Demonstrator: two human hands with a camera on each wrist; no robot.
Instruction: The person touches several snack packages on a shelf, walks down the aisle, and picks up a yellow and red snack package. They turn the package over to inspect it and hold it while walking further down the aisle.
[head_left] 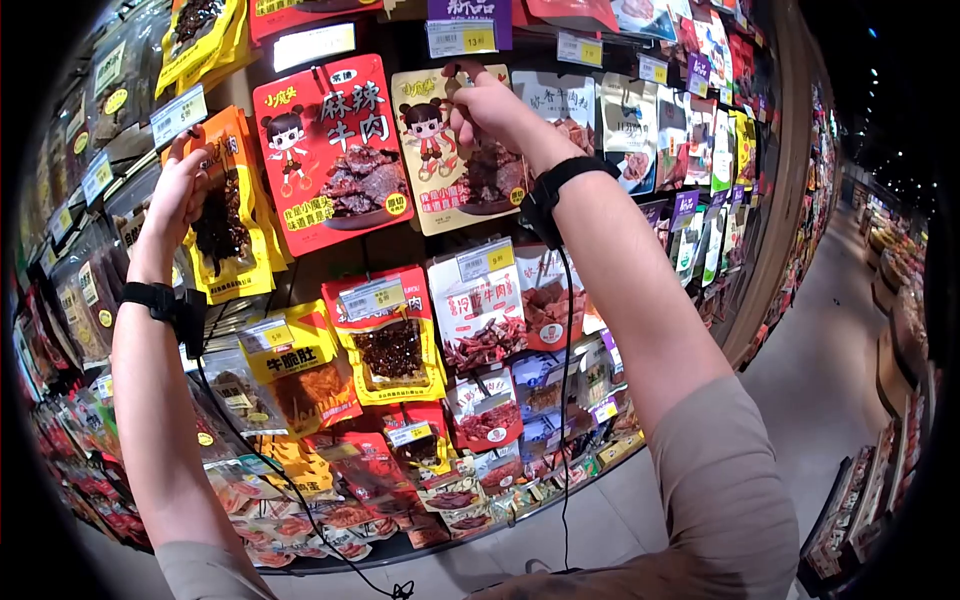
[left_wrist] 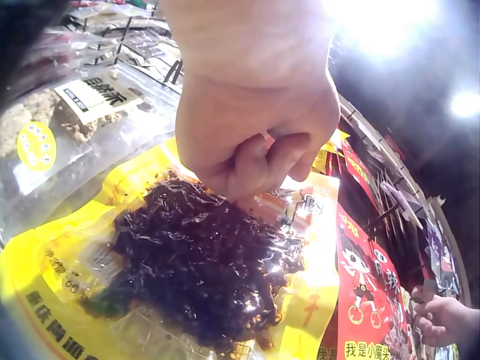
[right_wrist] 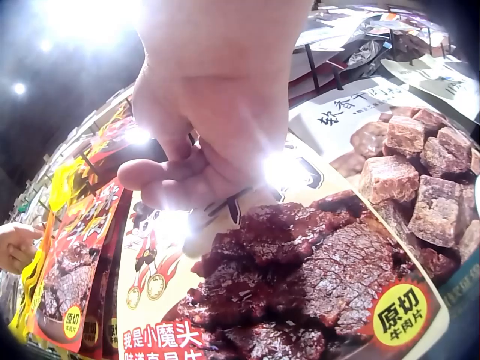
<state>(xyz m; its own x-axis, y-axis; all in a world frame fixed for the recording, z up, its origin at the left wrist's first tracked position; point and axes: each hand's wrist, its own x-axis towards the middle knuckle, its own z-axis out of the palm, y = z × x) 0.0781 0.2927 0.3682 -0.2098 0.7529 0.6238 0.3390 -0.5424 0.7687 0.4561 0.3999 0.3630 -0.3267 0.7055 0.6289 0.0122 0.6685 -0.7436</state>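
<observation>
**Two packets, pinched at the top edge**

My left hand is at the upper left of the head view. Its fingers are curled tightly and pinch the top of a yellow jerky packet, and the wrist view shows the knuckles folded over the header just above the dark shredded meat. My right hand is at the top centre and is closed in the same way. Fingers and thumb grip the top edge of a cream beef-slice packet that bears a cartoon girl. Neither hand is open and each holds its own packet. The hook that carries either packet is hidden under my fingers, so I cannot tell whether the packets hang or rest only in my grip.

As I judge it, the step is working both packets at their hang points. To do it well I should keep each pinch high and centred on the header, close to the hole. I should move along the line of the hook rather than tug downward, which could tear the film. Both arms are stretched up, so small wrist moves suit better than big pulls.

A red beef packet hangs between the two, close beside both, and could be dragged along. A grey packet of cubed meat sits just right of my right hand. Price tags line the rail above, and more snack bags fill the rows below.
</observation>
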